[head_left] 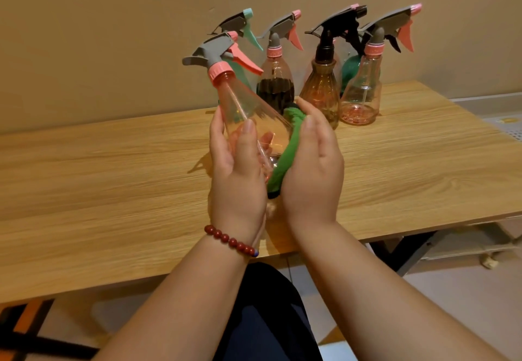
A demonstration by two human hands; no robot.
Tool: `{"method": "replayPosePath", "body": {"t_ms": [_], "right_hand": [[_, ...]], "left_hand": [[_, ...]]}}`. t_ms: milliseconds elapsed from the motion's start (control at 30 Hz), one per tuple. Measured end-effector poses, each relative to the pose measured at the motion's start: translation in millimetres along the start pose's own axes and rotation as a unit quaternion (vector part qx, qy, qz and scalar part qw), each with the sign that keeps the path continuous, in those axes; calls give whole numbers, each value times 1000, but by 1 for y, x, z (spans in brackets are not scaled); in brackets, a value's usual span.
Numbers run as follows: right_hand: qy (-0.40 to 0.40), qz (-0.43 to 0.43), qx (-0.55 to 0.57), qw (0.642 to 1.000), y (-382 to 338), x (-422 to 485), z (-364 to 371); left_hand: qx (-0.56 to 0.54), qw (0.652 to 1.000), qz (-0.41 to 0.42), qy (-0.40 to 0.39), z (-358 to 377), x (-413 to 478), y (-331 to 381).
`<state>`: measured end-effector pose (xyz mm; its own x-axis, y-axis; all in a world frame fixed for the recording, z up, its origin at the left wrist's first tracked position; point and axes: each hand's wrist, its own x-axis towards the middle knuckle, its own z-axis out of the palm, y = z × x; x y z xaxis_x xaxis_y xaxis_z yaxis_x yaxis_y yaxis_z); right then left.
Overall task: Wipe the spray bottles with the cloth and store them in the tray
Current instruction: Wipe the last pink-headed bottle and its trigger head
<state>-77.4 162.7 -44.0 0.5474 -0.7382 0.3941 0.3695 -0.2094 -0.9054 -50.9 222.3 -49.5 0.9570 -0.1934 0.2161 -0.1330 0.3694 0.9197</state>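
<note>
The left hand is gripping the lower body of the clear pink spray bottle, fingers curled round it, holding it tilted left above the table. The right hand, fingers together and cupped, is pressing the green cloth against the bottle's right side. The other spray bottles are standing at the table's far edge.

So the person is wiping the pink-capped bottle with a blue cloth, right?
Not quite. The cloth is green, not blue. The head view shows the right hand holding it against the pink-capped bottle, which the left hand grips.
</note>
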Motion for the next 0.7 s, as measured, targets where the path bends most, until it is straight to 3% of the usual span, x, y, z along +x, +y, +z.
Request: {"method": "replayPosePath", "body": {"t_ms": [67,100,167,233,300,433,500,567,633,700], "right_hand": [[-14,-151,-76,985,9,-5,-2],[-14,-156,-69,985,14,-5,-4],[19,-38,6,999,9,-3,-4],[30,139,148,979,5,0,-5],[22,181,175,967,3,2,-9],[5,-15,48,999,5,1,-17],[-18,-168,-40,985,12,2,-21],[-53,-297,-109,947,16,1,-19],[-37,-279,-105,954,16,-2,-14],[16,-122,-43,991,8,-5,-10]], "left_hand": [[2,1000,3,0,-1,-2,-1],[3,1000,1,1,-1,-3,-1],[12,1000,-3,-2,-1,-5,-3],[27,1000,3,-4,-1,-7,-5],[76,997,20,-22,-3,-7,-5],[132,989,27,-65,-8,-5,1],[88,993,4,-72,-9,-3,5],[56,997,-8,-52,-6,-4,6],[78,997,9,-25,-4,-6,4],[84,996,16,-16,-1,-7,3]]}}
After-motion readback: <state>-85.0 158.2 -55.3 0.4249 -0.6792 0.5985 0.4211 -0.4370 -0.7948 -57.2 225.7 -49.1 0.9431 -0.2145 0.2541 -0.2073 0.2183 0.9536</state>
